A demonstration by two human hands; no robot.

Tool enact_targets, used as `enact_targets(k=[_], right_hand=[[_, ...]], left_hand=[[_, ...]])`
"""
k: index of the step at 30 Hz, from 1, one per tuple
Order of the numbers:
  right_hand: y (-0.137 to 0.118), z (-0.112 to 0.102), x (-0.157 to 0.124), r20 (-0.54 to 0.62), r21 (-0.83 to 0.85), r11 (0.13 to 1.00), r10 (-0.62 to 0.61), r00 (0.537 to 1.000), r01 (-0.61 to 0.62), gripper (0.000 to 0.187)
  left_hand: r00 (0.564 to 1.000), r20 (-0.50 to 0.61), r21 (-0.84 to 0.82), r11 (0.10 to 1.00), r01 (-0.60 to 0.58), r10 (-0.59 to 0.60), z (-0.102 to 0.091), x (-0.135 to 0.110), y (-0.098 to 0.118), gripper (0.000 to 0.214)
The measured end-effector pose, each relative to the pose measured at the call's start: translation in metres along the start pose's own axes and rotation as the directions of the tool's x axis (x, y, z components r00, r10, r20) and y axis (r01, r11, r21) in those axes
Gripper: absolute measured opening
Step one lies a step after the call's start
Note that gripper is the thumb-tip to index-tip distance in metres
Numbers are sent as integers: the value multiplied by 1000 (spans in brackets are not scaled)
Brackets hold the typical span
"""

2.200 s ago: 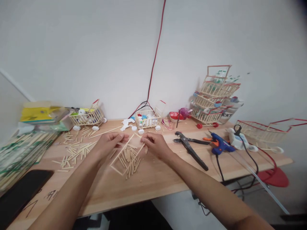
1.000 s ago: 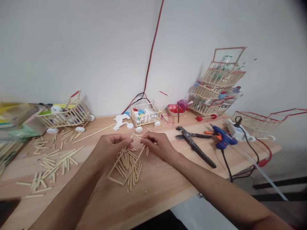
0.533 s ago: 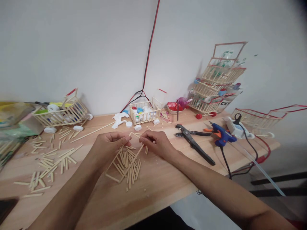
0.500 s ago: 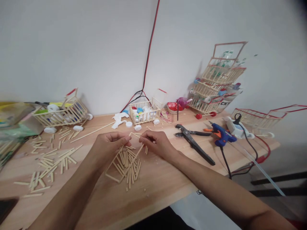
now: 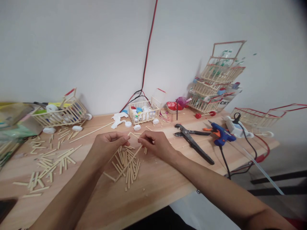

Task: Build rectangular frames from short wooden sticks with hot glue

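Between my hands is a thin rectangular wooden stick frame (image 5: 127, 166), held tilted over the worktop. My left hand (image 5: 111, 142) pinches it near its far left corner, and that arm hides part of the frame's left side. At the far right corner my right hand (image 5: 154, 142) pinches it between thumb and fingertips. Under the frame lies a loose heap of short cut wooden sticks (image 5: 130, 174). Behind my hands stands a small stick cart (image 5: 144, 115) filled with bottle caps, with white cap wheels.
Pliers (image 5: 192, 140) and a blue glue gun (image 5: 220, 134) lie right, beside a white power strip (image 5: 236, 129). Stacked stick carts (image 5: 216, 86) stand at back right. More cut sticks (image 5: 50, 163) are scattered left, before another filled cart (image 5: 61, 115). The table edge (image 5: 168, 204) runs close in front.
The near end of the stick frame has shifted slightly left. Both hands keep their pinch with almost no movement, and the whole view has moved a little.
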State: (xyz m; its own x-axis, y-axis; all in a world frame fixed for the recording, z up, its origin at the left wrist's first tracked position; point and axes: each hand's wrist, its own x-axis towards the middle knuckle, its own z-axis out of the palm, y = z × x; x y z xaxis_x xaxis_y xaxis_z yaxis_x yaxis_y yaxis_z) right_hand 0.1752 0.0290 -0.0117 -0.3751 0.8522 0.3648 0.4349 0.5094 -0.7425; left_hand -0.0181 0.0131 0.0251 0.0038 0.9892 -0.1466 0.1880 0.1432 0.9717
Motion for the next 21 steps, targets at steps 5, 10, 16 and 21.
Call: enact_targets(k=[5,10,16,21], right_hand=[[-1,0,0,3,-13,1000,4,1000,-4,19],[-1,-2,0,-1,-19,1000,-17,1000,17,19],[-2,-3,1,-11,-43,997,-67,998,67,20],[1,-3,1,2,-24,998,-52,999,52,21]], left_hand=[[1000,-26,-43,999,-2,1,1,1,-2,25],[999,-37,-41,999,4,-5,3,0,1,26],[998,-62,-42,999,-14,11,3,-1,1,25],[999,-49,-59,998,-25,22,2,1,-3,27]])
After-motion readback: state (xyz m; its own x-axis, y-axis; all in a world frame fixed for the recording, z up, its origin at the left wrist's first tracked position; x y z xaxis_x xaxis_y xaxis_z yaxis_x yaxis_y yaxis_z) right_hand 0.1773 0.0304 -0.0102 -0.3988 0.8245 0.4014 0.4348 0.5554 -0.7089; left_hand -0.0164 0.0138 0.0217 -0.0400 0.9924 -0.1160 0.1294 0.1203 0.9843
